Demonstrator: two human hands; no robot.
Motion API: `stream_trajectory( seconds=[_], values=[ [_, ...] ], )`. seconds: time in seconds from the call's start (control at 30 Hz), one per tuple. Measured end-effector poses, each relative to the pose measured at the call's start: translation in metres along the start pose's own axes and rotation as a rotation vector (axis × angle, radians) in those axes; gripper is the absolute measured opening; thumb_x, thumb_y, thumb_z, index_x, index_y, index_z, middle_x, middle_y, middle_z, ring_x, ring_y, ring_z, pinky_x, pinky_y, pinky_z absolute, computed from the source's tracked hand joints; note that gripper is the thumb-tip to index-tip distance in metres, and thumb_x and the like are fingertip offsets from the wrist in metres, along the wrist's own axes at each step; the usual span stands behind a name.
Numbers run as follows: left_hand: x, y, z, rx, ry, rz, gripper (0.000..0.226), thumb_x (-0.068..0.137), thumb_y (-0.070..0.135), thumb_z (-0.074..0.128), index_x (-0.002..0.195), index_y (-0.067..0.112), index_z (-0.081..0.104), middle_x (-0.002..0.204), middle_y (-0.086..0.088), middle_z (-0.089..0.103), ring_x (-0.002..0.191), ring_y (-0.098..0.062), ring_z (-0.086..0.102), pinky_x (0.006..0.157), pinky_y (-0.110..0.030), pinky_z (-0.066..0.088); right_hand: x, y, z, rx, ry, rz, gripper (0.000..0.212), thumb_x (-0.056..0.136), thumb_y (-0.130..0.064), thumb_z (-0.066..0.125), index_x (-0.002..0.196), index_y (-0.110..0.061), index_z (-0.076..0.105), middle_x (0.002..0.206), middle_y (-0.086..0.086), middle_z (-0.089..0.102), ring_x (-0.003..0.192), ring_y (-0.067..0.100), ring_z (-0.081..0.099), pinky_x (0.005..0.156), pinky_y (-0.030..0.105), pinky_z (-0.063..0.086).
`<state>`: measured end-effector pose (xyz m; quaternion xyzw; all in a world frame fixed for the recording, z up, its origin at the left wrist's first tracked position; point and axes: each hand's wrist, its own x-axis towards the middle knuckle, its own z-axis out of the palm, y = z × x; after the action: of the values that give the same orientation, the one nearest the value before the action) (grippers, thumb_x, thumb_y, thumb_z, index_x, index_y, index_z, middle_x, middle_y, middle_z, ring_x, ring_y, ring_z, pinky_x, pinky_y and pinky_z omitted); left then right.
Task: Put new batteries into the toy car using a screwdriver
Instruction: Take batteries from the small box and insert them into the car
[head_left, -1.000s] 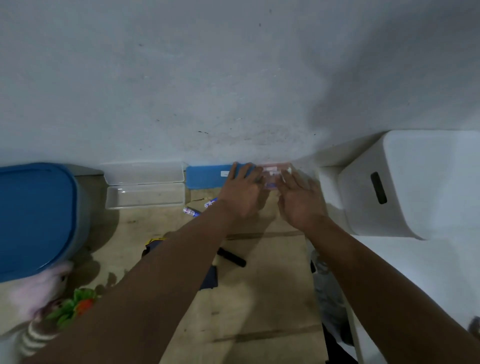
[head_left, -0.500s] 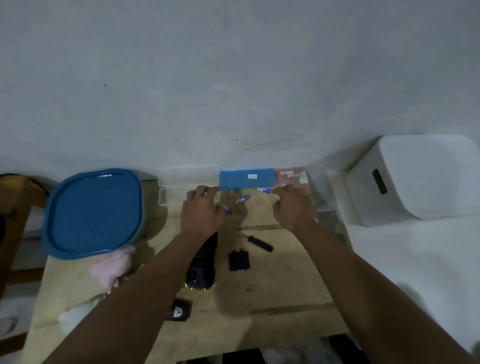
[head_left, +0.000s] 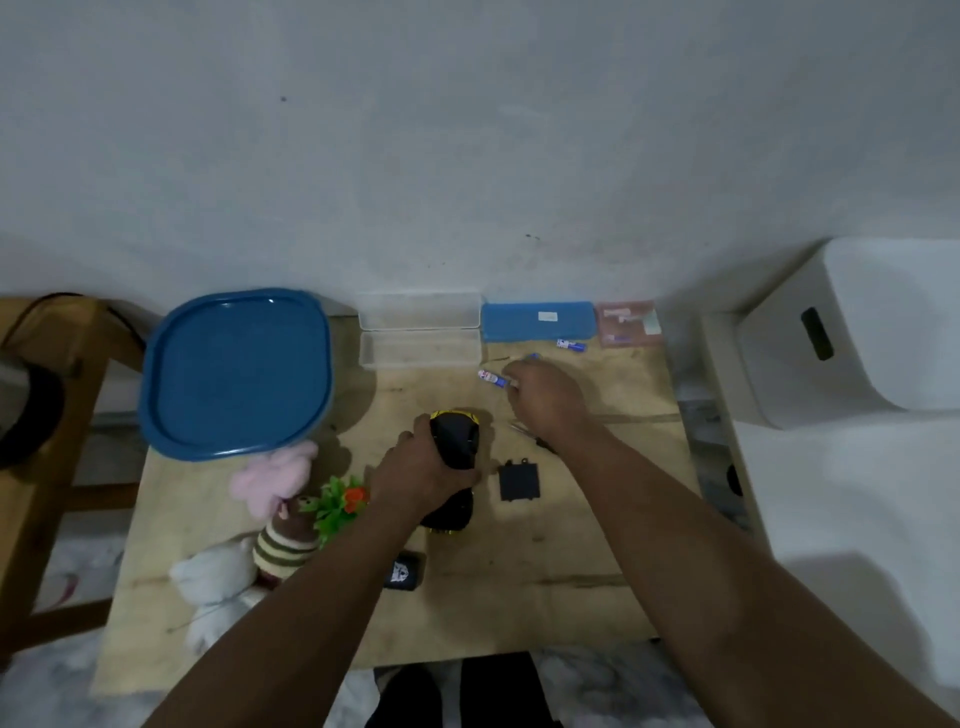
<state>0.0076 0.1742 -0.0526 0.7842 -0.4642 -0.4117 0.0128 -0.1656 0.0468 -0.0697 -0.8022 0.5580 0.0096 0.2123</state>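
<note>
L hand (head_left: 415, 470) grip round toy car (head_left: 454, 441); R hand (head_left: 543, 397) fingertips at battery (head_left: 493, 378).

Wooden bench (head_left: 571, 597) with scattered items

Batteries (head_left: 570, 345) far right, black cover (head_left: 519, 481) centre, toy car (head_left: 453, 470) beside it, plush toys (head_left: 270, 478) near left, blue lid (head_left: 236, 374) far left.

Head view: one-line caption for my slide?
Left hand grips the toy car while right hand reaches a battery on the table.
</note>
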Motion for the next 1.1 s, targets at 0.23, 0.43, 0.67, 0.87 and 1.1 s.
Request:
stream_trajectory(
  seconds=[0.23, 0.43, 0.67, 0.87, 1.1],
  values=[
    [-0.002, 0.000, 0.009, -0.181, 0.087, 0.053, 0.096, 0.057, 0.055, 0.076, 0.141, 0.021, 0.042, 0.116, -0.005, 0.064, 0.099, -0.029, 0.065, 0.079, -0.044, 0.058, 0.035, -0.013, 0.027, -0.159, -0.023, -0.090, 0.026, 0.089, -0.011, 0.059, 0.115, -0.015, 0.063, 0.112, 0.010, 0.061, 0.104, 0.034, 0.059, 0.082, 0.040, 0.050],
    [-0.021, 0.006, -0.014, -0.473, 0.212, 0.107, 0.076, 0.063, 0.038, 0.084, 0.129, 0.025, 0.051, 0.114, -0.004, 0.052, 0.097, -0.018, 0.053, 0.084, -0.031, 0.048, 0.020, -0.024, 0.023, 0.028, 0.097, -0.001, 0.041, 0.085, -0.010, 0.063, 0.123, -0.026, 0.058, 0.115, 0.005, 0.064, 0.105, 0.030, 0.060, 0.082, 0.038, 0.048],
    [-0.057, 0.004, -0.054, -1.085, 0.034, 0.003, 0.062, 0.080, 0.026, 0.089, 0.124, 0.023, 0.047, 0.115, -0.002, 0.066, 0.095, -0.017, 0.069, 0.081, -0.035, 0.058, -0.056, -0.072, -0.046, 1.010, 0.487, 0.261, 0.022, 0.090, -0.012, 0.071, 0.110, -0.021, 0.073, 0.087, 0.003, 0.077, 0.080, 0.013, 0.072, 0.083, 0.037, 0.060],
    [-0.089, 0.005, -0.067, -1.378, -0.143, 0.011, 0.036, 0.090, 0.034, 0.076, 0.119, 0.014, 0.067, 0.103, -0.011, 0.079, 0.084, -0.024, 0.077, 0.071, -0.036, 0.062, -0.122, -0.128, -0.073, 1.325, 0.509, 0.168, 0.025, 0.087, -0.009, 0.078, 0.112, -0.008, 0.072, 0.087, 0.008, 0.078, 0.077, 0.008, 0.070, 0.073, 0.021, 0.054],
    [-0.116, 0.016, -0.068, -1.522, -0.309, 0.026, 0.047, 0.102, 0.051, 0.049, 0.128, 0.016, 0.068, 0.119, -0.014, 0.075, 0.104, -0.030, 0.075, 0.075, -0.040, 0.062, -0.153, -0.150, -0.056, 1.043, 0.610, 0.180, 0.023, 0.082, -0.022, 0.082, 0.104, -0.025, 0.075, 0.089, -0.001, 0.077, 0.087, 0.015, 0.075, 0.084, 0.042, 0.061]
  ],
)
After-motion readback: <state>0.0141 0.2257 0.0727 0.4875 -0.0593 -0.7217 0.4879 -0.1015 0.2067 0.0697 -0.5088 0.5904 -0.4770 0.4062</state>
